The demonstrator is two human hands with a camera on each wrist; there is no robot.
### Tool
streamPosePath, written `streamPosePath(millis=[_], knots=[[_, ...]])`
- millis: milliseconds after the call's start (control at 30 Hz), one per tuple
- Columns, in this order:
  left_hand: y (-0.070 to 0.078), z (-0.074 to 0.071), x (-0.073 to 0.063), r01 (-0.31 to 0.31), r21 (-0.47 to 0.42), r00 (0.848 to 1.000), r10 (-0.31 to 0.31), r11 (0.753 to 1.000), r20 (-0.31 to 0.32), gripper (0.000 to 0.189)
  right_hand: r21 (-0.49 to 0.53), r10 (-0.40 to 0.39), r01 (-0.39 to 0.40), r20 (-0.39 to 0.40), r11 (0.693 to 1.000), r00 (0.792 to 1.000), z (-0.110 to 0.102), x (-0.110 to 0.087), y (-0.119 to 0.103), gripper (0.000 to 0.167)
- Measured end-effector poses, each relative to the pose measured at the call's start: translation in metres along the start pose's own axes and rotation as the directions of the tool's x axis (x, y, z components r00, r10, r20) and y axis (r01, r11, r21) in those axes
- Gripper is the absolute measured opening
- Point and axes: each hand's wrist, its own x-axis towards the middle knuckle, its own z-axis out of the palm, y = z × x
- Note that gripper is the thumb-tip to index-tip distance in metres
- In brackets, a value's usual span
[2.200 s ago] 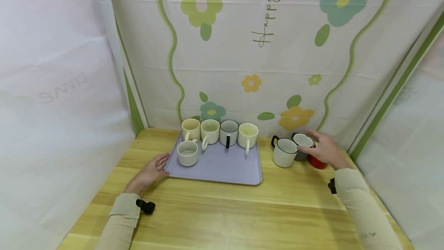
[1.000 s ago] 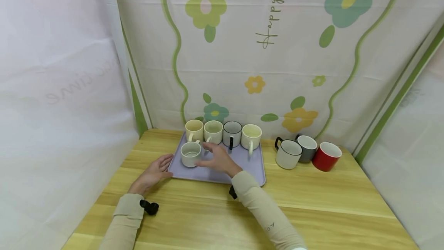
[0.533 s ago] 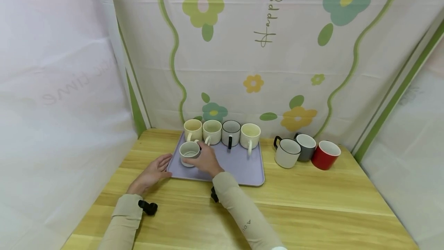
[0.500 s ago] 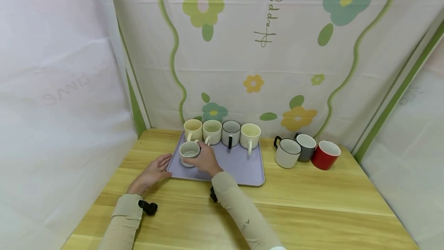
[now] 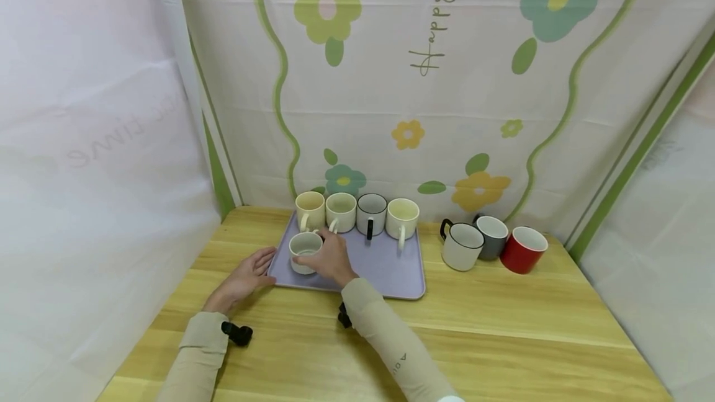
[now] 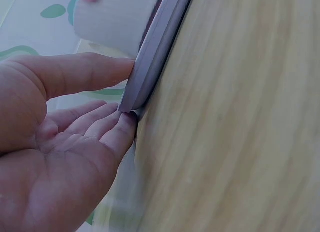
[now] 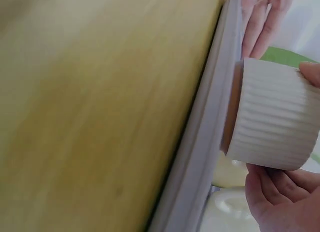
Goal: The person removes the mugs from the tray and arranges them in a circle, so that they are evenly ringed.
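My right hand (image 5: 331, 259) grips a ribbed off-white mug (image 7: 274, 116) near the front left of the lilac tray (image 5: 380, 272). Its thumb lies on the near side of the mug, with the other fingers around the far side. In the head view the mug stands upright; whether its base touches the tray is unclear. My left hand (image 5: 244, 278) rests against the tray's left edge, its fingers nearly straight. In the left wrist view the thumb (image 6: 92, 71) and fingertips touch the tray rim. Along the tray's back stand a peach mug (image 5: 310, 208), a pale green mug (image 5: 342, 216) and others.
A black-rimmed grey mug (image 5: 371, 211) and a cream mug (image 5: 401, 227) complete the back row. Right of the tray, on the wooden table (image 5: 503, 327), stand a black-rimmed white mug (image 5: 461, 254), a grey mug (image 5: 491, 247) and a red mug (image 5: 519, 257). A printed cloth (image 5: 357, 98) hangs behind.
My right hand has come from the mugs on the right to the ribbed mug and gripped it. That mug has shifted slightly toward the tray's front. The left hand has stayed at the tray.
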Motion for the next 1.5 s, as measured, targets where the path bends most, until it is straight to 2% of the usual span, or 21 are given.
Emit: streamPosePath(millis=[200, 367, 567, 767, 867, 967, 1100, 1200, 1300, 1500], knots=[[0.000, -0.001, -0.002, -0.004, -0.007, 1.000, 0.004, 1.000, -0.001, 0.088, 0.093, -0.068, 0.061, 0.083, 0.994, 0.994, -0.023, -0.015, 0.000, 0.057], [-0.001, -0.002, -0.002, -0.004, -0.003, 1.000, 0.004, 1.000, 0.003, 0.087, 0.176, -0.120, 0.094, 0.141, 0.980, 0.983, -0.053, -0.031, 0.005, 0.057], [-0.003, -0.001, 0.000, -0.005, -0.014, 1.000, 0.005, 1.000, 0.008, 0.088, 0.133, -0.109, 0.087, 0.171, 0.987, 0.979, -0.106, -0.054, 0.015, 0.068], [-0.003, -0.001, -0.001, -0.012, -0.018, 1.000, 0.013, 1.000, 0.005, 0.088, 0.073, -0.057, 0.046, 0.158, 0.996, 0.986, -0.168, -0.084, 0.040, 0.073], [-0.003, -0.001, -0.001, -0.019, -0.015, 1.000, 0.019, 1.000, 0.009, 0.088, 0.035, -0.015, 0.012, 0.117, 0.999, 0.993, -0.203, -0.104, 0.053, 0.074], [-0.002, -0.001, -0.001, -0.024, -0.015, 1.000, 0.024, 1.000, 0.016, 0.088, -0.054, 0.029, -0.026, 0.056, 0.998, 0.998, -0.239, -0.126, 0.069, 0.075], [-0.002, -0.001, -0.002, -0.027, -0.019, 0.999, 0.027, 0.999, 0.024, 0.088, -0.164, 0.109, -0.114, -0.040, 0.980, 0.993, -0.286, -0.155, 0.091, 0.074], [-0.002, -0.002, -0.003, -0.036, -0.015, 0.999, 0.037, 0.999, 0.032, 0.087, -0.236, 0.182, -0.203, -0.109, 0.950, 0.977, -0.318, -0.174, 0.110, 0.075], [-0.003, -0.003, -0.002, -0.035, -0.015, 0.999, 0.036, 0.999, 0.032, 0.087, -0.306, 0.247, -0.286, -0.161, 0.908, 0.955, -0.348, -0.189, 0.131, 0.082], [-0.003, -0.003, -0.001, -0.030, -0.019, 0.999, 0.030, 0.999, 0.026, 0.086, -0.346, 0.294, -0.377, -0.269, 0.859, 0.917, -0.391, -0.198, 0.174, 0.083]])
